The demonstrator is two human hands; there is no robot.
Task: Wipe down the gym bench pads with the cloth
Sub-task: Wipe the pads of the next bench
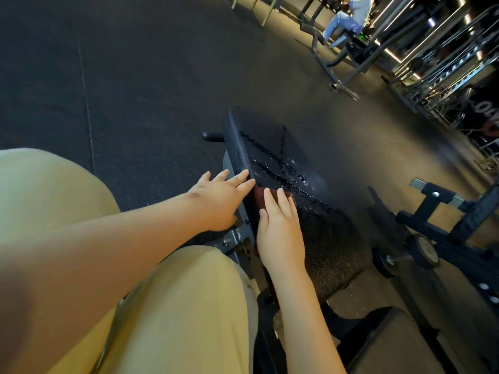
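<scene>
Looking round first: dark speckled rubber floor (135,90) on every side, and my knees in beige trousers (175,306) fill the lower left. Off to my right a black steel rack frame (442,211) with a small wheel (422,251) stands near the bench. Far up top a seated person in light clothes (348,17) is on a grey machine, well apart from me. Nothing lies between my hands and the pad.

The long black vinyl bench pad (283,147) runs away from me, and I see streaks of wet droplets beading its surface. A second black pad (399,333) sits nearer me at the lower right, with a gap between the two. The small reddish-brown cloth (259,198) lies on the wet pad, close to its left edge. My right hand (280,233) is flat on top of it, fingers straight and pressing, nothing curled; the cloth peeks out beside my fingertips. My left hand (218,201) is released, fingers spread and straight, its fingertips touching the pad's left edge just beside the cloth, and it grasps nothing. A grey bolted metal bracket (237,238) shows just below that hand
</scene>
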